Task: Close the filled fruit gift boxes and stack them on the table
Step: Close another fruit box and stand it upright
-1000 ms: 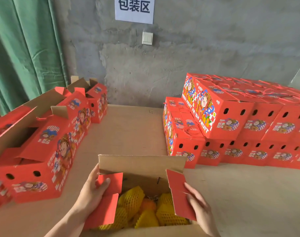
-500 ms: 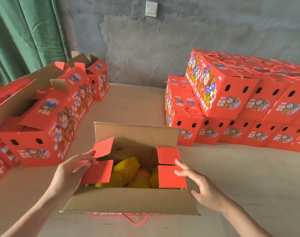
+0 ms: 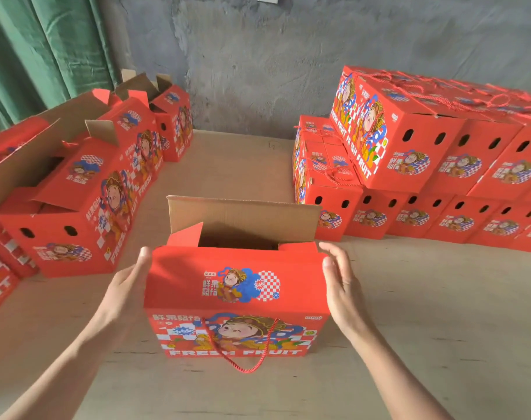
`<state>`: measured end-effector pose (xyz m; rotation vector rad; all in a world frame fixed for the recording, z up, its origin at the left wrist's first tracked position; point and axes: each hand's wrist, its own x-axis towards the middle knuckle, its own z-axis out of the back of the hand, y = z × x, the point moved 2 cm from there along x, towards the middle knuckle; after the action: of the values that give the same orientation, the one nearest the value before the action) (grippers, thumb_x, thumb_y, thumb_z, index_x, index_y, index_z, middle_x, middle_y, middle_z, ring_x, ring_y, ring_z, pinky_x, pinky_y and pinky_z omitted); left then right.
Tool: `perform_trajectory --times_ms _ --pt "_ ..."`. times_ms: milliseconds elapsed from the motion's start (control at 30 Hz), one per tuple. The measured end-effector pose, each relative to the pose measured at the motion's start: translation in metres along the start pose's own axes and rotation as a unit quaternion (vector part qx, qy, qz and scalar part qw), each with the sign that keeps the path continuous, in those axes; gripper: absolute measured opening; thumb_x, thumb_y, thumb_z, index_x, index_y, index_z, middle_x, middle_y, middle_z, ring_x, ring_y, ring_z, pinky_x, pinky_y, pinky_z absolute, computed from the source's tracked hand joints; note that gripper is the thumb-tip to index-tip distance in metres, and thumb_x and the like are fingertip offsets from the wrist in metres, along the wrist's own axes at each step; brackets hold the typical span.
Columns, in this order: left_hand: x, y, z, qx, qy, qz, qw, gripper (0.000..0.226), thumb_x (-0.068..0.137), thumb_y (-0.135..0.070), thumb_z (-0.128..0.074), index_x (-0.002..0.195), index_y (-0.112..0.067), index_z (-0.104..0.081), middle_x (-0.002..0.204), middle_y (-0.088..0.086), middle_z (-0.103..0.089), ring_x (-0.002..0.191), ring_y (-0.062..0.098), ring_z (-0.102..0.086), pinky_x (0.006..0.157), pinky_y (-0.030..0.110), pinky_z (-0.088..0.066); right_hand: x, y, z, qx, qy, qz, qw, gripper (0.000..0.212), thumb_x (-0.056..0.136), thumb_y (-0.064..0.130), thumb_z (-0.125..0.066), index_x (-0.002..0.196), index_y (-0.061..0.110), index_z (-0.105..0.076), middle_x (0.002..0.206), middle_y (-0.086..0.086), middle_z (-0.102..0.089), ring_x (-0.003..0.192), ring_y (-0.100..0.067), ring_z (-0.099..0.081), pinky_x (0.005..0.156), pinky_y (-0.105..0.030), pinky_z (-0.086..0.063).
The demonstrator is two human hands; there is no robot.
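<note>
A person's two bare forearms reach in from the bottom of the frame toward a red fruit box (image 3: 235, 298) standing on a tan table (image 3: 424, 328), at centre, slightly toward 6 o'clock. The near lid flap (image 3: 237, 277) is folded down over the top, printed with a cartoon figure. The far flap (image 3: 243, 216), plain brown cardboard, stands upright at 12 o'clock of the box, and a dark gap shows between the two. A red cord handle (image 3: 249, 363) loops down the front face.

The left hand (image 3: 125, 289) lies flat and open against the box's left edge at 9 o'clock. The right hand (image 3: 341, 283) is open, fingers loosely curved, just beside the right edge at 3 o'clock; contact cannot be told.

Closed boxes (image 3: 424, 159) sit stacked at 2 o'clock. Open boxes (image 3: 85, 192) stand in a row at 10 o'clock.
</note>
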<state>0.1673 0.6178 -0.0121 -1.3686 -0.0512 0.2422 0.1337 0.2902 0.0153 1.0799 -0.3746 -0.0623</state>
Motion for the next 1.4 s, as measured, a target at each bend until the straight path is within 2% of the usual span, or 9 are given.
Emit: perform_trajectory --times_ms 100,167,233,367,500,633,833,1067,1400 --pt "-0.011 -0.02 -0.022 0.099 -0.061 -0.087 0.989 0.048 0.086 -0.062 -0.047 0.075 -0.016 -0.056 0.066 0.0 -0.059 0.063 0.022 -0.053 0.059 0.033 -0.039 -0.003 -0.004 -0.012 -0.056 -0.089 0.028 0.994 0.022 0.1 0.016 -0.04 0.105 0.029 -0.057 0.054 0.006 -0.045 0.049 -0.008 -0.044 0.053 -0.024 -0.03" --pt "-0.015 -0.026 -0.03 0.155 -0.11 -0.126 0.974 0.029 0.095 -0.039 -0.049 0.106 -0.013 -0.053 0.074 0.0 -0.056 0.074 0.03 -0.053 0.066 0.036 -0.038 -0.006 -0.006 -0.014 -0.066 -0.11 0.035 0.991 0.022 0.099 0.013 -0.041 0.108 0.019 -0.06 0.057 0.012 -0.044 0.051 -0.007 -0.045 0.056 -0.022 -0.031" --pt "-0.017 -0.03 -0.032 0.177 -0.118 -0.15 0.966 0.032 0.097 -0.032 -0.047 0.127 -0.02 -0.048 0.072 -0.002 -0.059 0.072 0.03 -0.055 0.068 0.035 -0.04 -0.006 -0.008 -0.013 -0.07 -0.113 0.044 0.99 0.023 0.099 0.012 -0.042 0.111 0.016 -0.061 0.062 0.018 -0.046 0.051 -0.004 -0.045 0.059 -0.021 -0.032" --pt "-0.015 -0.029 -0.029 0.243 -0.106 -0.215 0.94 0.042 0.09 -0.038 -0.035 0.106 -0.014 -0.065 0.105 0.009 -0.065 0.092 0.028 -0.057 0.078 0.035 -0.041 -0.012 -0.011 -0.013 -0.061 -0.107 0.073 0.99 0.023 0.097 0.006 -0.044 0.109 0.011 -0.063 0.077 0.02 -0.054 0.056 0.001 -0.046 0.061 -0.016 -0.034" --pt "-0.014 -0.026 -0.03 0.229 -0.126 -0.199 0.944 0.044 0.09 -0.041 -0.036 0.102 -0.013 -0.068 0.107 0.007 -0.065 0.09 0.024 -0.055 0.076 0.034 -0.041 -0.01 -0.012 -0.012 -0.057 -0.1 0.073 0.991 0.021 0.096 0.002 -0.045 0.103 0.008 -0.063 0.077 0.008 -0.059 0.059 0.0 -0.046 0.06 -0.017 -0.035" --pt "-0.014 -0.025 -0.03 0.222 -0.143 -0.194 0.945 0.043 0.089 -0.04 -0.039 0.103 -0.012 -0.069 0.108 0.007 -0.066 0.093 0.028 -0.057 0.075 0.031 -0.038 -0.006 -0.01 -0.012 -0.08 -0.118 0.088 0.986 0.018 0.093 -0.006 -0.046 0.097 -0.001 -0.063 0.097 -0.002 -0.062 0.09 -0.014 -0.057 0.081 -0.02 -0.041" --pt "-0.007 -0.022 -0.031 0.234 -0.141 -0.173 0.946 0.024 0.097 -0.021 -0.049 0.105 -0.007 -0.066 0.109 0.01 -0.063 0.098 0.031 -0.055 0.078 0.032 -0.035 0.001 -0.01 -0.013 -0.09 -0.115 0.084 0.986 0.017 0.089 -0.014 -0.046 0.086 -0.008 -0.062 0.097 -0.013 -0.063 0.091 -0.02 -0.056 0.083 -0.01 -0.036" --pt "0.004 -0.02 -0.022 0.159 -0.094 -0.13 0.974 0.017 0.09 -0.027 -0.062 0.09 -0.012 -0.069 0.112 0.001 -0.062 0.098 0.015 -0.053 0.084 0.029 -0.039 0.012 -0.013 -0.008 -0.018 -0.08 0.011 0.997 0.016 0.09 -0.006 -0.052 0.083 -0.008 -0.067 0.1 -0.015 -0.063 0.092 -0.018 -0.055 0.082 -0.013 -0.038" --pt "0.001 -0.019 -0.018 0.122 -0.117 -0.119 0.978 0.021 0.092 -0.024 -0.058 0.098 -0.008 -0.071 0.111 0.006 -0.067 0.098 0.025 -0.06 0.086 0.044 -0.048 0.02 -0.012 -0.008 -0.04 -0.077 0.029 0.996 0.02 0.088 -0.009 -0.053 0.074 -0.008 -0.067 0.092 -0.015 -0.06 0.084 -0.018 -0.054 0.074 -0.006 -0.036"
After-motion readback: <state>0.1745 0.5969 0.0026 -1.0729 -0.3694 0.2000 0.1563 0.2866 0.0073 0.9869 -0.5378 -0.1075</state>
